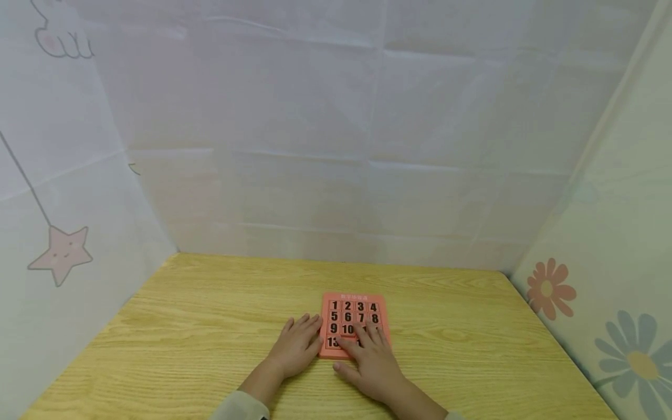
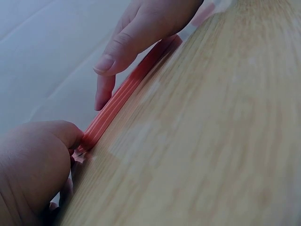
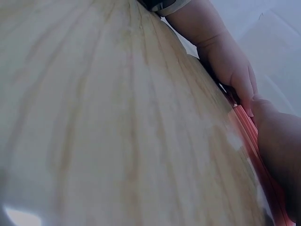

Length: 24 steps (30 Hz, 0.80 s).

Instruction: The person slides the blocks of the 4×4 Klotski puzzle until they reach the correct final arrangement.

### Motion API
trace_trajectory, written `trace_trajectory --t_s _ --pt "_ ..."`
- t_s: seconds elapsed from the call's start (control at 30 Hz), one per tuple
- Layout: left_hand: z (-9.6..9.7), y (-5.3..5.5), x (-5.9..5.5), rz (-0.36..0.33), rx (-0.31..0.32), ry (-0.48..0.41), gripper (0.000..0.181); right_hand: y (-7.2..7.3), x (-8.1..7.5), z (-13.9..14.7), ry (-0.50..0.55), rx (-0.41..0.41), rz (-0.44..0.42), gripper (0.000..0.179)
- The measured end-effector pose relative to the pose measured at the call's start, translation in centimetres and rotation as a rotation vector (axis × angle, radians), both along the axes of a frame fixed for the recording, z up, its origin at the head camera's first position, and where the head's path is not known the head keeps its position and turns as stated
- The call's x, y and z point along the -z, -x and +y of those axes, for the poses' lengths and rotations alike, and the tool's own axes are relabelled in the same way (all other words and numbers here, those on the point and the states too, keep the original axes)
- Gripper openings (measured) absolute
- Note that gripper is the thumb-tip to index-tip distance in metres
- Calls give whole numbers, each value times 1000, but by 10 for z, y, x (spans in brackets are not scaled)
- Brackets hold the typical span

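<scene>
A pink sliding number puzzle [image 1: 354,297] lies flat on the wooden table, its black numbers on square tiles facing up. My left hand [image 1: 297,345] rests along the puzzle's left side, with the thumb [image 2: 70,134] at its near corner. Over the lower right tiles spreads my right hand [image 1: 375,367], its fingertips on the tile face and its thumb by the near edge. Tiles 1 to 10 and 13 show, while the right fingers cover several in the lower rows. From the side, the left wrist view shows the puzzle's ridged edge [image 2: 113,108].
The light wood table [image 1: 210,326] stretches out around the puzzle. Pale hanging sheets [image 1: 315,146] close it in at the back and both sides. The left sheet carries a pink star [image 1: 62,254], the right one printed flowers [image 1: 551,289].
</scene>
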<state>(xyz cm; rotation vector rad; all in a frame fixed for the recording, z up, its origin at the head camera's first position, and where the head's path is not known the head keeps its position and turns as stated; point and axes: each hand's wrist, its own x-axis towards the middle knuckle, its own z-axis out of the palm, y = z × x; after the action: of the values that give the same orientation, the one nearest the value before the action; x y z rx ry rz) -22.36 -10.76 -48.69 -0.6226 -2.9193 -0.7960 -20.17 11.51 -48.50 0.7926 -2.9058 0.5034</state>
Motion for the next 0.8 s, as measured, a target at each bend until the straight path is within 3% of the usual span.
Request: trace_trajectory --t_s 0.8 --pt "-1 1 -1 -18 10 -9 49 -7 6 35 49 114 42 59"
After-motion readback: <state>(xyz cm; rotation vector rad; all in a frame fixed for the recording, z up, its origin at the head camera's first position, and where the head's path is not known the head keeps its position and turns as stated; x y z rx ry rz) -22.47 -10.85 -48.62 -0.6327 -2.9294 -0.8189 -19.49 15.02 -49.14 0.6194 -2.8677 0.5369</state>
